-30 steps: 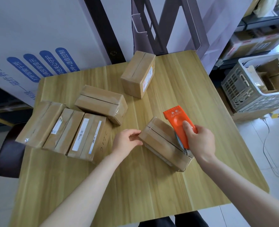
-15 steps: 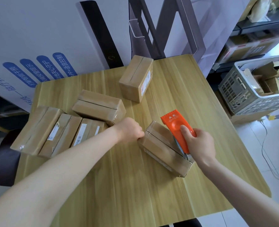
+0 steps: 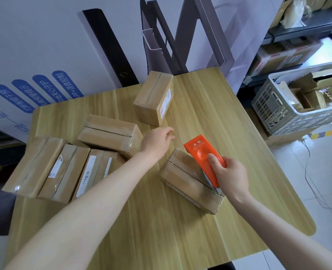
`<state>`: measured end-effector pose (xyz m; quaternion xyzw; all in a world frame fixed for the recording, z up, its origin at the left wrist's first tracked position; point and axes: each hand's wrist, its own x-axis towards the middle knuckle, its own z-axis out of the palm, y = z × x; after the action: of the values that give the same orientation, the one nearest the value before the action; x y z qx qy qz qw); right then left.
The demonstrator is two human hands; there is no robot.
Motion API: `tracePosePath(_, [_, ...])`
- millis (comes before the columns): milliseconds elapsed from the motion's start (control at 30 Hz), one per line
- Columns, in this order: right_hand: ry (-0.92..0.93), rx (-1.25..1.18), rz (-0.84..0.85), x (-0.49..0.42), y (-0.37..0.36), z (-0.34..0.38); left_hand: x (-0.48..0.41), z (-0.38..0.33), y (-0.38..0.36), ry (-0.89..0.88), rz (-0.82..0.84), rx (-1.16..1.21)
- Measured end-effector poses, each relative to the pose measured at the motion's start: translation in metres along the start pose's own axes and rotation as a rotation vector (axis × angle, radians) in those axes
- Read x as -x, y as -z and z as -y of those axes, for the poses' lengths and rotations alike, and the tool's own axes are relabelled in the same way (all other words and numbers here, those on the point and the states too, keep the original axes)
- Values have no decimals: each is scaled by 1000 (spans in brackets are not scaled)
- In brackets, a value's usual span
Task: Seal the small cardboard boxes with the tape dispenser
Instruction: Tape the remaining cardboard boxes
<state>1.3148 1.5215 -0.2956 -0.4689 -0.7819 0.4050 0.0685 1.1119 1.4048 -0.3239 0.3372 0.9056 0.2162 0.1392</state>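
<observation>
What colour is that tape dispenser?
Bright orange, clearest in the head view: tape dispenser gripped by the right hand.

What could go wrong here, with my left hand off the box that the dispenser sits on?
1. The left hand hovers clear of the near box, so nothing braces it. A pull on the tape dispenser gripped by the right hand could slide or twist the box and skew the tape.
2. The left hand's fingers point toward the far box, which stands close to the back edge of the table. A careless nudge might push it off.
</observation>
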Motion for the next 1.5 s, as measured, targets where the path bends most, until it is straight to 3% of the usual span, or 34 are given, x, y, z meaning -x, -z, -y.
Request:
tracePosePath(67, [-10,-10,-14,1,-1,-1,6,-18,-19,-2,99,147])
tracePosePath(133, [-11,-28,-17,2,0,-2,28,-32,-45,7,178,97])
tracePosePath(267, [-21,-134,12,2,5,-3,53,-34,-66,127,-31,-181])
tracePosePath(367, [3,-262,-21,0,18,0,66,-14,-53,374,-116,-145])
tracePosePath(533, [79,-443,179,7,39,9,120,20,-30,685,-366,-144])
tracePosePath(600, [112,-443,207,8,45,15,128,18,-24,673,-413,-144])
tracePosePath(667, [159,-416,228,9,52,19,125,4,-11,552,-429,-59])
tracePosePath(733, [212,-377,257,11,59,23,113,-18,10,421,-421,300])
tracePosePath(833, [289,-334,310,14,68,29,91,-56,44,476,-137,1035])
tracePosePath(900, [320,-300,340,15,73,32,82,-69,60,525,141,1275])
tracePosePath(967, [344,-267,354,16,78,34,82,-75,70,496,307,1340])
tracePosePath(1033, [360,-249,365,16,82,34,85,-78,75,485,346,1370])
tracePosePath(1367, [456,-93,338,12,91,35,100,-74,90,297,164,1271])
tracePosePath(1500, [288,-402,425,13,91,42,99,-77,87,399,121,1326])
